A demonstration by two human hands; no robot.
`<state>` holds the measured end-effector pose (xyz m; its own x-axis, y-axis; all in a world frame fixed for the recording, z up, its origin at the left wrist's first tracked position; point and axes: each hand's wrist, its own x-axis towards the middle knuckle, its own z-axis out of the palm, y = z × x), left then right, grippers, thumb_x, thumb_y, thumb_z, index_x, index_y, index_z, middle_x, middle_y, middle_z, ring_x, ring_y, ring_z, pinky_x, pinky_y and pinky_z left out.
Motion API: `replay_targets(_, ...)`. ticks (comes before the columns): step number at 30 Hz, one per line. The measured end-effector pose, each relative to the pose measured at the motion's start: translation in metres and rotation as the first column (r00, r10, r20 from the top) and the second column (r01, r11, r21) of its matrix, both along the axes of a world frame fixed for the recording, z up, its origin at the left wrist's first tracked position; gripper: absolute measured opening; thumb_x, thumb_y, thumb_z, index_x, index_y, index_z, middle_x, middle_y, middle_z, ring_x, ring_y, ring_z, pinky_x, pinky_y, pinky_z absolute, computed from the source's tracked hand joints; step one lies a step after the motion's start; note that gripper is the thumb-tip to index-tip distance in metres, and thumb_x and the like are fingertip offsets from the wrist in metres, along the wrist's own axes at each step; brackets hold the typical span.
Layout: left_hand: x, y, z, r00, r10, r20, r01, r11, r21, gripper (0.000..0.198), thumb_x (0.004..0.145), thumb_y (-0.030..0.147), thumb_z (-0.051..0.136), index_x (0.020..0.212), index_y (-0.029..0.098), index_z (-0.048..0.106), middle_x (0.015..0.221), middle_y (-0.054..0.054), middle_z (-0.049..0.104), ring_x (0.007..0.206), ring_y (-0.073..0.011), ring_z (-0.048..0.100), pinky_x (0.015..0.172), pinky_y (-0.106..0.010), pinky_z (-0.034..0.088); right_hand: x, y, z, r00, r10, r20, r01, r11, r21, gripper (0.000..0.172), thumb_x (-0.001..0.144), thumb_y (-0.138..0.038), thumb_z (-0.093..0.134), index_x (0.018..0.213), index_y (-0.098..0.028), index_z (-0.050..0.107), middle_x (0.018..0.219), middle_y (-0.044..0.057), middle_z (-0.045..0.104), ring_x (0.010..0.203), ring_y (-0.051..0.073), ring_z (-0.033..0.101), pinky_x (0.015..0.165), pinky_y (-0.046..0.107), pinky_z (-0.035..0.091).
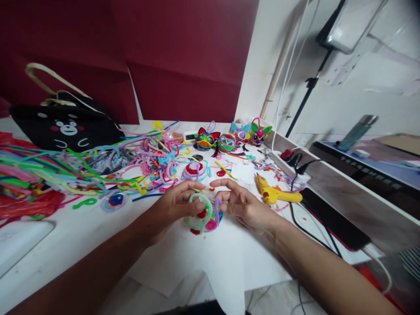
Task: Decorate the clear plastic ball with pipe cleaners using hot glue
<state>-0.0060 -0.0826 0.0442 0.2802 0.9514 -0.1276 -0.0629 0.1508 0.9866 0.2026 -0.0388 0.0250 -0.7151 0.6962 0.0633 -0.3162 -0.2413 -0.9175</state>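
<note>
A small ball-shaped craft piece (202,221) made of mint green, red, pink and blue pipe cleaners is held over the white paper at the near middle. My left hand (179,203) grips it from the left, thumb on its front. On the other side, my right hand (243,205) pinches a short curled purple pipe cleaner (217,210) against the ball's right edge. The right index finger is raised and bent above it. Whether the purple piece is fixed to the ball I cannot tell.
Finished ornaments (226,142) stand at the back. A yellow hot glue gun (275,192) and a black phone (333,218) lie at right, beside a power strip (292,168) with cables. Loose pipe cleaners (92,170) and a black bag (65,127) crowd the left.
</note>
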Motion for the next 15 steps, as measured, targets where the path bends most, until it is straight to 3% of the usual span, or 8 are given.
replay_targets(15, -0.0001, -0.0017, 0.0035, 0.999, -0.020, 0.027, 0.020, 1.000, -0.003, 0.048, 0.072, 0.033, 0.078, 0.112, 0.020, 0.057, 0.083, -0.001, 0.064, 0.073, -0.0165, 0.059, 0.067, -0.028, 0.043, 0.0008, 0.0004, -0.0031, 1.000, -0.002, 0.010, 0.001, 1.000, 0.023, 0.050, 0.073, -0.015, 0.073, 0.117, -0.021, 0.049, 0.079, -0.003, 0.059, 0.067, 0.012, 0.055, 0.066, 0.025, 0.036)
